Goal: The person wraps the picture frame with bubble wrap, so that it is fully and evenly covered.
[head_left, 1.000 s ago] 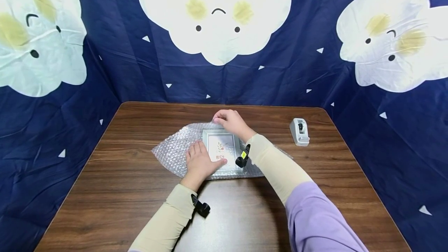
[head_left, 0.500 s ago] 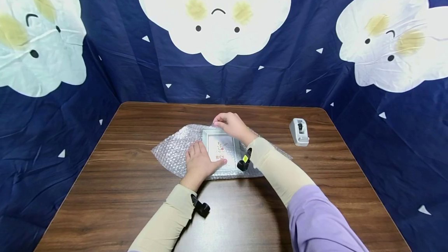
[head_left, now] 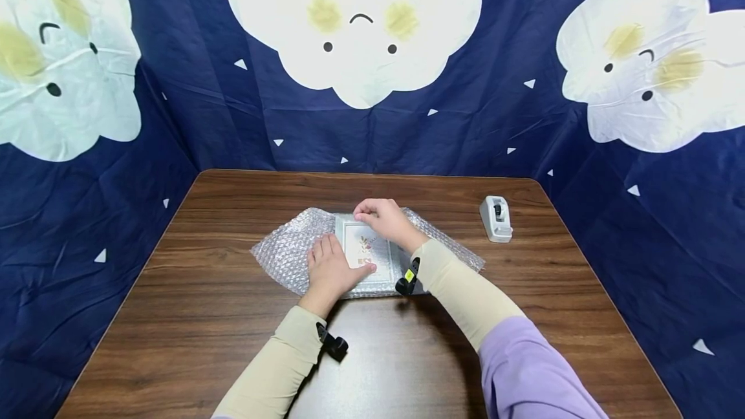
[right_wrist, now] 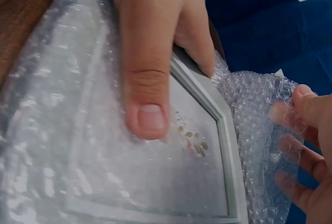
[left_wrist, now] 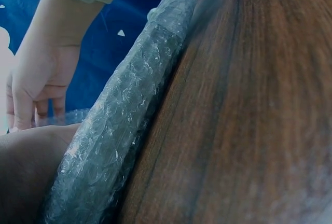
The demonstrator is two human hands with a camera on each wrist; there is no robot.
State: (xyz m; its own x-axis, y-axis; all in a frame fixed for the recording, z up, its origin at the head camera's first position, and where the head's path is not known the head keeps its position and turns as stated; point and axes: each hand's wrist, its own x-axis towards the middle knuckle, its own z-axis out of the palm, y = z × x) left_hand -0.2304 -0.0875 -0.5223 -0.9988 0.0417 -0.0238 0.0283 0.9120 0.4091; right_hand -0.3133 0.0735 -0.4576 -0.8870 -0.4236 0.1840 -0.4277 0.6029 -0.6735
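A pale picture frame [head_left: 384, 254] with a small plant print lies on a sheet of bubble wrap [head_left: 282, 254] on the table. The near part of the wrap is folded up over the frame's lower portion. My left hand [head_left: 333, 270] presses there, its fingers spread and the thumb lying straight across the wrapped front. At the far side my right hand [head_left: 388, 222] pinches the far edge of the wrap between thumb and fingers, as the right wrist view shows. That edge is lifted near the frame's top. The wrapped near side [left_wrist: 119, 105] fills the left wrist view.
A white tape dispenser [head_left: 496, 219] stands on the right of the wooden table [head_left: 192, 290]. Loose bubble wrap flares out to both sides of the frame. Dark blue cloth [head_left: 372, 141] with cloud prints hangs behind the table and on both sides.
My right hand has come nearer to me, drawing the far edge of the bubble wrap toward the frame's top. The left hand has stayed in place.
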